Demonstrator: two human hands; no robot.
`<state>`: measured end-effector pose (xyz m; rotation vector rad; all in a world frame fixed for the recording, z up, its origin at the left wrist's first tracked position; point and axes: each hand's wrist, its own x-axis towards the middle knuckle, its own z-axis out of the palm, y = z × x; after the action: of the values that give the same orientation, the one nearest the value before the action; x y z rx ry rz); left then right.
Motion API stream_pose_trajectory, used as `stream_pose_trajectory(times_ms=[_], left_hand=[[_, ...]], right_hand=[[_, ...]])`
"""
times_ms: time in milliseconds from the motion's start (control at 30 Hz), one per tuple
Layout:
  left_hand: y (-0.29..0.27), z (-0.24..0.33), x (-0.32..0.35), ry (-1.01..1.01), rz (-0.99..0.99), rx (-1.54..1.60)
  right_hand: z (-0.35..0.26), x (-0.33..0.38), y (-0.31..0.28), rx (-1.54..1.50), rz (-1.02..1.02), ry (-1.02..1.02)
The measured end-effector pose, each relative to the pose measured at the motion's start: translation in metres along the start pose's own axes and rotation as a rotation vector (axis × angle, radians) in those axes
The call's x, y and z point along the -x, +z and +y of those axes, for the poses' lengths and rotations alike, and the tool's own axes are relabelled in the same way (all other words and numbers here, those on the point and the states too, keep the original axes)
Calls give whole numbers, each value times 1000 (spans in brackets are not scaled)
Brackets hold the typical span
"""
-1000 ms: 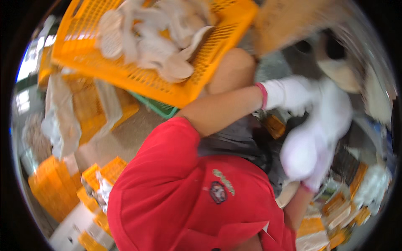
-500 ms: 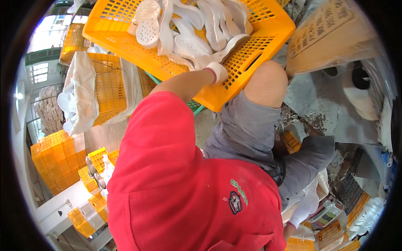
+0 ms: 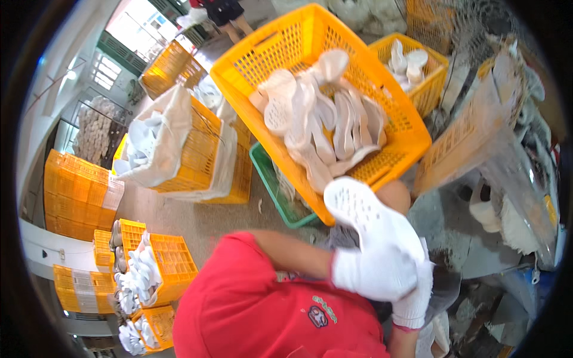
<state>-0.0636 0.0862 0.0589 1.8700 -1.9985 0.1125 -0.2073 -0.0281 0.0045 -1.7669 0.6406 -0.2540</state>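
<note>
A white insole (image 3: 364, 206), dotted with small holes at its broad end, is held in front of my lap. My left hand (image 3: 371, 273), in a white knit glove, closes over its lower part. My right hand (image 3: 416, 295), gloved the same way, grips the same end from the right, its fingers partly hidden behind the left hand and the insole. Just beyond, a yellow plastic crate (image 3: 239, 89) stands tilted in view, with several off-white insoles (image 3: 325, 119) piled inside. Its near corner comes close to the insole in my hands.
A green crate (image 3: 280, 200) sits under the yellow one. To the left are a cloth-lined yellow crate (image 3: 197, 152) and crates of white pieces (image 3: 140, 271). Another yellow crate (image 3: 439, 74) stands behind; a cardboard sheet (image 3: 459, 140) is at right. A person (image 3: 225, 15) stands far off.
My left hand has left the near side of the yellow crate and come back to my lap. My right hand has come up from the lower right; both now meet on an insole. The view has shifted.
</note>
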Motion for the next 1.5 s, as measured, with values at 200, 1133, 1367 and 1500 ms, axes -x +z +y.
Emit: stream_pose_trajectory(times_ms=[200,1133,1367,1500], left_hand=[[77,20,-30,266,352,663],[205,-119,-178,-768,-505,608],[179,-39,-154,-808,-449,1729],[211,27,-192,-964,125,2065]], right_hand=[[24,37,-62,-368,285,272],[75,-90,-195,538,833,-124],[3,-94,-189,114,578,262],[-3,-9,-162,48,588,277]])
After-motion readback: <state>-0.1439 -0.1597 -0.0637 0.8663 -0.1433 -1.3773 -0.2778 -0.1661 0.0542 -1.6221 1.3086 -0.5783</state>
